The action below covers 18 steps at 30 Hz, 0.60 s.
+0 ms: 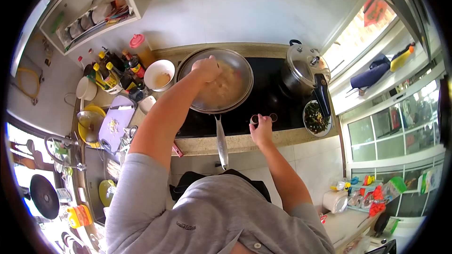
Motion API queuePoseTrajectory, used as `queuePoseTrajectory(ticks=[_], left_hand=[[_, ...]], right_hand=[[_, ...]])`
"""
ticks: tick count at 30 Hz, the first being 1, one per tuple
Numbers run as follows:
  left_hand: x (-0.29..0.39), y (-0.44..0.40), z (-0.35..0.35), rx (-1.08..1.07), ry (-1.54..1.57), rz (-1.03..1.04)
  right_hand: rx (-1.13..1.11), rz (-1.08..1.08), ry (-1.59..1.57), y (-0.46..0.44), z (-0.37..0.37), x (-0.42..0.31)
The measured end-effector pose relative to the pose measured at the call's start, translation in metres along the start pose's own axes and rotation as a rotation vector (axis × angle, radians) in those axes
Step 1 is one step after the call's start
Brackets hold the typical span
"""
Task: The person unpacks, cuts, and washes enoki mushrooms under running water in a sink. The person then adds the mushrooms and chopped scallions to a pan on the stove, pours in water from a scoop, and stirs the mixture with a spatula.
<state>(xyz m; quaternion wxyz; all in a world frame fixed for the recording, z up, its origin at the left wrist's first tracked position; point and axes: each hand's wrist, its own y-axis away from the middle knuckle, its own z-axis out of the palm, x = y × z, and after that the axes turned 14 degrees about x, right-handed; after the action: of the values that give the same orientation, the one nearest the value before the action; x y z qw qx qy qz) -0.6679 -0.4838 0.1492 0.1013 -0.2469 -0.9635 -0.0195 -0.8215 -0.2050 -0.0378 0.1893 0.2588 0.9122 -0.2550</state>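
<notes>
A wide pan (222, 136) sits on the black cooktop, its long handle pointing toward me. A see-through lid with a metal rim (230, 89) covers it, and light brown food shows blurrily beneath. My left hand (207, 69) is closed at the top of the lid, where its knob is hidden by the fingers. Over the cooktop's front edge, my right hand (262, 131) holds nothing that I can see; its fingers reach to the panel beside two red ring marks (273, 117), thumb and finger apart.
A pressure cooker (301, 68) stands on the cooktop's right, behind a plate of chopped greens (317, 118). Left of the pan are a white bowl (159, 75), several sauce bottles (113, 77) and a purple cutting board (115, 122) with chopped bits and a knife.
</notes>
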Motion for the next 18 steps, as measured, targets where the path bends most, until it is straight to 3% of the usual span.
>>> queuePoseTrajectory(ticks=[2, 3, 4, 6, 7, 9, 10, 12, 13, 15, 18], left_hand=[[-0.006, 0.014, -0.016, 0.084, 0.055, -0.045], [-0.021, 0.014, -0.016, 0.081, 0.051, -0.064], [-0.04, 0.01, -0.015, 0.124, -0.097, 0.116], [-0.06, 0.02, -0.029, 0.304, 0.223, -0.111], [-0.078, 0.022, -0.025, 0.303, 0.223, -0.119], [-0.127, 0.022, -0.015, 0.705, 0.436, -0.128], [-0.135, 0.033, -0.024, 0.706, 0.434, -0.135], [-0.153, 0.074, -0.063, 0.387, 1.266, -0.504], [-0.157, 0.099, -0.083, 0.292, 1.579, -0.48], [-0.174, 0.114, -0.079, 0.468, 1.777, -0.524], [-0.219, 0.125, -0.074, 0.681, 1.748, -0.295]], right_hand=[[0.228, -0.106, -0.096, 0.006, -0.006, 0.0], [0.239, -0.168, -0.105, 0.001, -0.022, -0.009], [0.258, -0.184, -0.122, -0.002, -0.038, -0.02], [0.271, -0.204, -0.143, -0.006, -0.074, -0.057], [0.292, -0.199, -0.226, -0.008, -0.096, -0.085], [0.312, -0.197, -0.31, -0.003, -0.127, -0.138], [0.268, -0.282, -0.393, 0.004, -0.139, -0.165], [0.11, -0.429, -0.518, 0.028, -0.127, -0.201], [0.002, -0.492, -0.56, 0.042, -0.11, -0.213], [-0.24, -0.551, -0.468, 0.073, -0.066, -0.239], [-0.412, -0.506, -0.29, 0.108, 0.009, -0.265]])
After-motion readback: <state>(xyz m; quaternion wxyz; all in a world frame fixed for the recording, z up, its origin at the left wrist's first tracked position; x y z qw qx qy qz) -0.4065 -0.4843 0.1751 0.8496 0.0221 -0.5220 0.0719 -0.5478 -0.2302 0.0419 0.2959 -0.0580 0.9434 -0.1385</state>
